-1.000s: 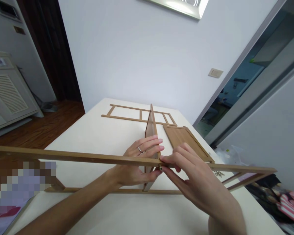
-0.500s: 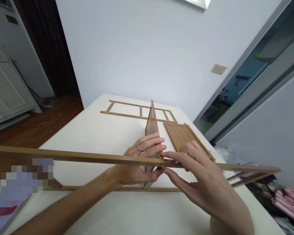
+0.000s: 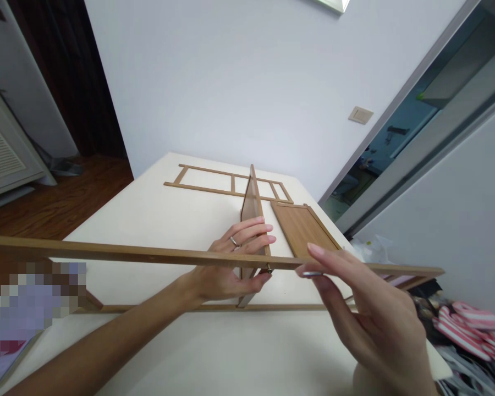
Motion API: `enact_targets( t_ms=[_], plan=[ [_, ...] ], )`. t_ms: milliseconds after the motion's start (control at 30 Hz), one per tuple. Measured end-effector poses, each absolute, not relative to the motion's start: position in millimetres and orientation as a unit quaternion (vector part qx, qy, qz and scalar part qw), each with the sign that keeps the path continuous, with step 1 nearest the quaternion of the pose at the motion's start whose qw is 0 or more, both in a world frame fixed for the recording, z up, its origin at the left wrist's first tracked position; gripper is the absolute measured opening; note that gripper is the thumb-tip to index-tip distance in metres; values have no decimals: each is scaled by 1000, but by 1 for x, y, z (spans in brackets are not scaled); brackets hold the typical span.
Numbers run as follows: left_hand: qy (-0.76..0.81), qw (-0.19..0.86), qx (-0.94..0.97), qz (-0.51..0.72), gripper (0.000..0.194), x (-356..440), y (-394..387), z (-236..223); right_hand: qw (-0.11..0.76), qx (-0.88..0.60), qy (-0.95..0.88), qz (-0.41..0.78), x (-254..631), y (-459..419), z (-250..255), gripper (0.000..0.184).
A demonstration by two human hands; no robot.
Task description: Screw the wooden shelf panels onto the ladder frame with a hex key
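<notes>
My left hand (image 3: 231, 269) is closed around an upright wooden panel (image 3: 251, 201), holding it against the long top rail of a wooden frame (image 3: 127, 254) that stands on edge across the white table (image 3: 169, 220). A small screw head (image 3: 269, 269) shows on the rail at that joint. My right hand (image 3: 367, 313) hovers just right of the joint, apart from the screw. Its thumb and fingers pinch a small silvery metal piece (image 3: 311, 273).
A second ladder-like wooden frame (image 3: 214, 181) lies flat at the table's far end. A flat wooden panel (image 3: 303, 228) lies right of the upright one. Striped cloth and clutter (image 3: 470, 324) sit past the table's right edge. A doorway opens at the right.
My right hand has drawn back to the right, off the screw on the rail, and now shows a small metal piece in its pinch. The left hand keeps its hold.
</notes>
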State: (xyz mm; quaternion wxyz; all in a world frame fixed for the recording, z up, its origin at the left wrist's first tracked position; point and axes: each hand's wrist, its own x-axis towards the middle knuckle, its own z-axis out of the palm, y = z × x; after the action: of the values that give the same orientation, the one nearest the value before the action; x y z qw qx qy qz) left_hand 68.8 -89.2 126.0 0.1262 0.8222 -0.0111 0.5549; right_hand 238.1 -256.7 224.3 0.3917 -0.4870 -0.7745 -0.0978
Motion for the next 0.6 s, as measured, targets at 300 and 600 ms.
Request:
enact_targets(
  t_ms=[300,600],
  plan=[
    [-14,125,813,569,60,70,-90,127,377,-561,-737,-17,237,-270,183,9],
    [-14,127,804,581,56,72,-90,125,465,-526,-710,58,220,-262,172,7]
  ],
)
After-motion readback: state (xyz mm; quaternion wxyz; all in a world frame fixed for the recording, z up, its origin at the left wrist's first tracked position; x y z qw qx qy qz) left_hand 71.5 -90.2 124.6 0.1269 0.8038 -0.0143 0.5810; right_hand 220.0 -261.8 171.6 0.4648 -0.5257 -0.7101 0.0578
